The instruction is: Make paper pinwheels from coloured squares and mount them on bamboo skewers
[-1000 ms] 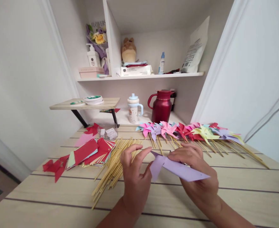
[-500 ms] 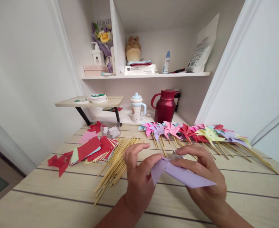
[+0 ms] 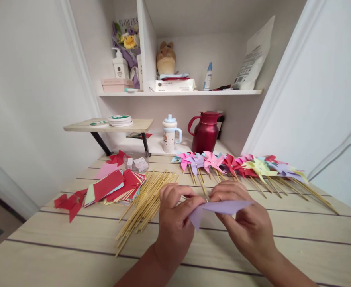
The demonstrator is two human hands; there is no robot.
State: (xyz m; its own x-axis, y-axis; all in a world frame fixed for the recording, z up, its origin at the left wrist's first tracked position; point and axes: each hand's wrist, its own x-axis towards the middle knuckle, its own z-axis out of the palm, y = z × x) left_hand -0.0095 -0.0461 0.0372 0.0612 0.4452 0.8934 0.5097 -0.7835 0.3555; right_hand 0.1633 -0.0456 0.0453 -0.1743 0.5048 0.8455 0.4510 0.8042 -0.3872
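A folded piece of purple paper [image 3: 227,207] is held up between both hands over the table. My left hand [image 3: 177,215] pinches its left end, where one flap hangs down. From the right, my right hand [image 3: 244,215] grips the same paper, thumb beneath and fingers on top. A small shiny bit shows between the fingertips, too small to name. Just left of my left hand lies a loose pile of thin wooden sticks [image 3: 147,207]. Beyond my hands rests a row of finished paper pinwheels [image 3: 214,161] on sticks.
Stacked coloured paper sheets [image 3: 108,186] and a folded red paper piece [image 3: 70,203] lie at left, near a clear box [image 3: 136,162]. Behind stand a small raised shelf [image 3: 142,125], a cup [image 3: 169,135] and a red jug [image 3: 205,133].
The purple paper has tipped so that it shows more edge-on. My right hand has shifted left, its fingers curling closer to my left hand. The view has moved slightly.
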